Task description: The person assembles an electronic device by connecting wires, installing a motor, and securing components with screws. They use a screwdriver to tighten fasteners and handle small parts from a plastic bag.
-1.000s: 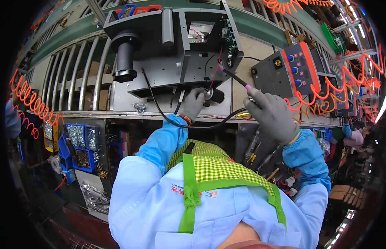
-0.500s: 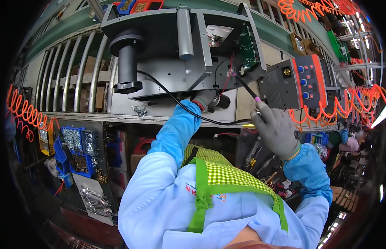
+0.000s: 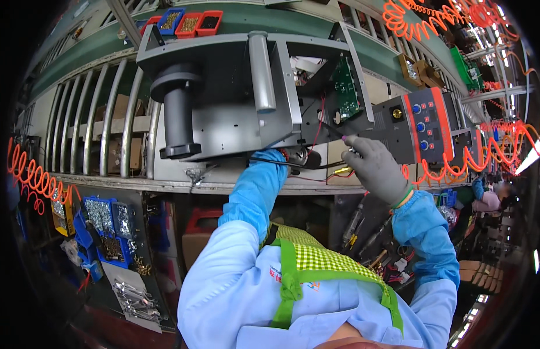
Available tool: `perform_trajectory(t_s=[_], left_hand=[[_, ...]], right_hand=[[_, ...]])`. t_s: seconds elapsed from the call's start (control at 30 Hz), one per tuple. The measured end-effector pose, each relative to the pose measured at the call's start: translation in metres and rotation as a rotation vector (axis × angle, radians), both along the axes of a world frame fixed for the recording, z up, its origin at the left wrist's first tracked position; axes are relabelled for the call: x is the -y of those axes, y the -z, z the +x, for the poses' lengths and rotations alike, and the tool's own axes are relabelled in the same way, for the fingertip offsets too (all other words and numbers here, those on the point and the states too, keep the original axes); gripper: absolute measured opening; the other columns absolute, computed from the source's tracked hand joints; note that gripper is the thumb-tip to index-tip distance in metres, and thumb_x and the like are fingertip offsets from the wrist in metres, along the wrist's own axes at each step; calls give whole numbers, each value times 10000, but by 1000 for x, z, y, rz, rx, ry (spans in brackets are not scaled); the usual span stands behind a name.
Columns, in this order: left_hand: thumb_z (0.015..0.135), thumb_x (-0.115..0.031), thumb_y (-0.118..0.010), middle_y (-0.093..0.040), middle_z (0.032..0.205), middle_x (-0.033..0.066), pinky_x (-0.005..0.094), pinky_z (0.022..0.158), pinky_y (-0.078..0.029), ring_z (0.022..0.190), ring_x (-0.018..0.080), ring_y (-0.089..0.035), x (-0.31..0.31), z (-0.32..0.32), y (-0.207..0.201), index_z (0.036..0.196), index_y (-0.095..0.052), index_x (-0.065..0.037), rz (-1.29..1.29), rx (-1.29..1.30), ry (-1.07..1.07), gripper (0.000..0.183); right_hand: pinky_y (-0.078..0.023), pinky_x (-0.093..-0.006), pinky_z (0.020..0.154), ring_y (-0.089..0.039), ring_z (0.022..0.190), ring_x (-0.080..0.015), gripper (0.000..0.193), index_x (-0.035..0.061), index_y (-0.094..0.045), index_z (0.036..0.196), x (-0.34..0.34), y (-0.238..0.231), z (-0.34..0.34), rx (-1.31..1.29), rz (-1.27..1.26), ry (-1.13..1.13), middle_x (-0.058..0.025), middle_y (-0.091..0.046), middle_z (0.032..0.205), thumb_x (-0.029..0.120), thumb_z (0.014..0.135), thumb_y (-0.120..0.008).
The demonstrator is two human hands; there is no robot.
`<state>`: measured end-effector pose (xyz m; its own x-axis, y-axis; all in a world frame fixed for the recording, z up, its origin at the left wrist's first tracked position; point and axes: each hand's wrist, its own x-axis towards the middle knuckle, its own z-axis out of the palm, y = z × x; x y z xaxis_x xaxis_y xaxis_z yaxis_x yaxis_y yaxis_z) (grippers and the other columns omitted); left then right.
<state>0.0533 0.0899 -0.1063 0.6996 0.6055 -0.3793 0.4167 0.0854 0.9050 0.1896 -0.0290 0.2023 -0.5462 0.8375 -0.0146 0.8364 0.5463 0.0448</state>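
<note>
Grey metal chassis (image 3: 223,110), with a dark cylinder (image 3: 178,110) at its left and a green circuit board (image 3: 343,87) set in its open right end, lies on the roller conveyor (image 3: 107,139) above blue bins of screws (image 3: 104,224). Under its lower edge, the left hand (image 3: 290,156) is mostly hidden beside a black cable (image 3: 281,164), so I cannot tell its grip. Further right, the gloved right hand (image 3: 377,168) pinches a thin dark tool (image 3: 335,130) aimed at the board, just before a grey control panel (image 3: 418,125) with an orange stripe.
</note>
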Motion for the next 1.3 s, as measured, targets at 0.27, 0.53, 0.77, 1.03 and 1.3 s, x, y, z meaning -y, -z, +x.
perform_trajectory(t_s=[0.27,0.53,0.77,1.03,1.3], left_hand=[[938,-379,-465,-636,1133,195,419,866,-496,1004,333,-628,-2,11,-1,1130,-623,-48,-25,37,9,414],[930,-414,-471,-640,1123,199,428,867,-492,1000,346,-627,12,20,-9,1127,-627,-48,-61,68,-28,444],[923,-446,-477,-643,1115,203,436,867,-488,997,357,-627,21,21,-11,1123,-630,-48,-43,42,-57,471],[915,-481,-484,-647,1106,207,445,867,-484,994,369,-626,30,-24,-42,1120,-634,-49,67,-228,-209,502],[944,-488,-419,-654,1080,199,479,847,-483,1004,392,-616,49,-75,-52,1090,-654,-70,232,-473,-114,501]], right_hand=[[-467,-392,840,-565,948,-273,244,97,-604,1007,-9,7,0,78,-28,24,-116,-529,1192,109,766,-571],[-458,-413,883,-564,1027,-307,244,88,-592,1011,-5,10,-8,133,-12,63,-133,-528,1219,131,772,-568],[-421,-362,954,-537,1094,-304,318,19,-613,1073,-12,20,-55,349,45,90,-157,-525,1211,175,801,-557],[-192,-516,1151,-471,1184,-352,278,80,-659,1075,-68,91,-39,471,231,103,-122,-478,1320,196,867,-516],[-100,-504,1174,-398,1280,-350,308,126,-673,1098,-91,133,-29,783,202,270,-132,-505,1277,183,904,-440]])
